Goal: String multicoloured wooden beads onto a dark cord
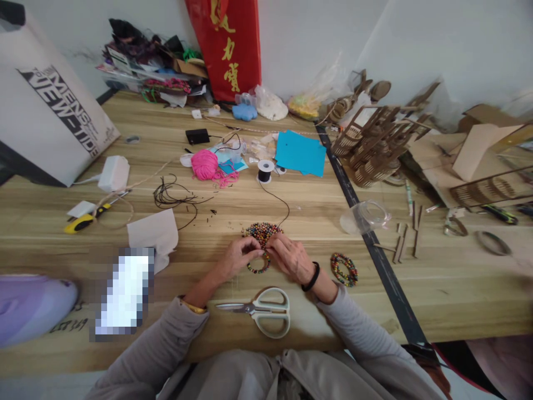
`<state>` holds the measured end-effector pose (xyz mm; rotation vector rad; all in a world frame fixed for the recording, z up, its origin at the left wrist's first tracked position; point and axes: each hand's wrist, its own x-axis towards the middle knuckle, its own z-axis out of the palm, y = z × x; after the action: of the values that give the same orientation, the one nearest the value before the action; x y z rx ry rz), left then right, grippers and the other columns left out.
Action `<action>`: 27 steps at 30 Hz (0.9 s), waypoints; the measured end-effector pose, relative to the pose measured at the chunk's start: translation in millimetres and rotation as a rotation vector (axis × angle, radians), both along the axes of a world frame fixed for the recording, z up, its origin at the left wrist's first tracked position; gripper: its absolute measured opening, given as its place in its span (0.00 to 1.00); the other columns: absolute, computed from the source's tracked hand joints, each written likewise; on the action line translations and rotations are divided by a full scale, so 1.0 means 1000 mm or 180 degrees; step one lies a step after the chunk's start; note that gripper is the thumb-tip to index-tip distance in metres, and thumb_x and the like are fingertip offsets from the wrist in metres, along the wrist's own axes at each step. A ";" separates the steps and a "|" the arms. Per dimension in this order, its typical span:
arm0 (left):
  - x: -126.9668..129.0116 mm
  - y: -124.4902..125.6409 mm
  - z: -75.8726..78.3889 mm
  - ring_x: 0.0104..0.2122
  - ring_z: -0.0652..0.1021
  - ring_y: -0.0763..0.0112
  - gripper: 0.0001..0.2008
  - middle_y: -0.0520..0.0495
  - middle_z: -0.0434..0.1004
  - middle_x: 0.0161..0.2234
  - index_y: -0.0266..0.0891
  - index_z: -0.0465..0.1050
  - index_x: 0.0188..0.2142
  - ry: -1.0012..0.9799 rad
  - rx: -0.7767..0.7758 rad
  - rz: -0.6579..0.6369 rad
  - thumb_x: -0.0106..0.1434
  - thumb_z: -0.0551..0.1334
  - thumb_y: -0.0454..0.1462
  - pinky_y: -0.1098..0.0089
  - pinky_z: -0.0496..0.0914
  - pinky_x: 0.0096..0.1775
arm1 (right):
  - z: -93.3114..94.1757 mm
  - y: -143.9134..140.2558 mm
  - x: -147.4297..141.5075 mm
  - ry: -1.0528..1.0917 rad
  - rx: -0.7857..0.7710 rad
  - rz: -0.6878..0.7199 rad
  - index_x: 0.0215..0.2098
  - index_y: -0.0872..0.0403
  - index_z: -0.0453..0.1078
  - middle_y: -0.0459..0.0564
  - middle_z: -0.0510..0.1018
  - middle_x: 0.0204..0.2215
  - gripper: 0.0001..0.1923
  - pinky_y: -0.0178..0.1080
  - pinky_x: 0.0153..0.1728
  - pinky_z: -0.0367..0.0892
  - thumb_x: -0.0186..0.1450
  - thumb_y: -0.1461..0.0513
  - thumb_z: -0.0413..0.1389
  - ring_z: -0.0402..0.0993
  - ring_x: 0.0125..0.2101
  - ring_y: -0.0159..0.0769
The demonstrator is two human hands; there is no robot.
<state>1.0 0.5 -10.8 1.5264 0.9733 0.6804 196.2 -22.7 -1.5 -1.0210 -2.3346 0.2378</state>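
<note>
- Pinching a small loop of multicoloured beads on cord [259,267], the left hand [235,260] and right hand [290,256] meet fingertip to fingertip over it; both are closed on the strand, though the exact finger hold is too small to make out.
- That beaded loop lies on the pale wooden table [416,278], directly in front of the person, partly hidden under the fingers.
- Just beyond the loop sits a loose heap of mixed coloured beads [261,230], touching the fingertips.
- A thin black cord [280,201] runs from the loop's far side back to a small white spool of black thread [265,170], well beyond it.
- To the right of the loop, apart from it, lies a finished multicoloured bead bracelet [343,269].
- Nearer the person than the loop rest white-handled scissors [262,311].
- Judging by this, the step in hand is stringing or tying off; the next move would call for a steady pinch that keeps the cord taut.
</note>
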 end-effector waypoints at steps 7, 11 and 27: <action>0.003 -0.004 0.005 0.26 0.68 0.72 0.08 0.52 0.70 0.25 0.36 0.70 0.28 0.0371 0.0466 -0.0064 0.58 0.61 0.39 0.73 0.62 0.31 | 0.004 -0.001 -0.002 -0.0010 0.0052 0.0204 0.41 0.54 0.67 0.54 0.73 0.36 0.09 0.38 0.35 0.66 0.71 0.64 0.45 0.68 0.38 0.38; 0.003 -0.007 0.006 0.27 0.68 0.72 0.04 0.52 0.70 0.25 0.37 0.69 0.28 0.0508 0.0655 -0.0100 0.58 0.60 0.36 0.72 0.63 0.32 | 0.006 -0.002 -0.004 -0.0122 0.0065 0.0243 0.41 0.54 0.68 0.55 0.72 0.36 0.10 0.39 0.35 0.67 0.71 0.64 0.45 0.67 0.37 0.39; 0.001 -0.004 0.001 0.25 0.63 0.74 0.12 0.53 0.63 0.23 0.35 0.67 0.26 0.0060 0.0231 -0.0131 0.59 0.60 0.43 0.74 0.58 0.28 | -0.001 -0.001 0.001 0.0218 0.0045 0.0141 0.49 0.53 0.66 0.55 0.75 0.42 0.12 0.35 0.38 0.72 0.70 0.64 0.47 0.74 0.41 0.35</action>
<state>2.4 -3.0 -9.9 1.6146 0.9374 0.6796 197.2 -24.0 -2.6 -0.9405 -2.2956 0.2688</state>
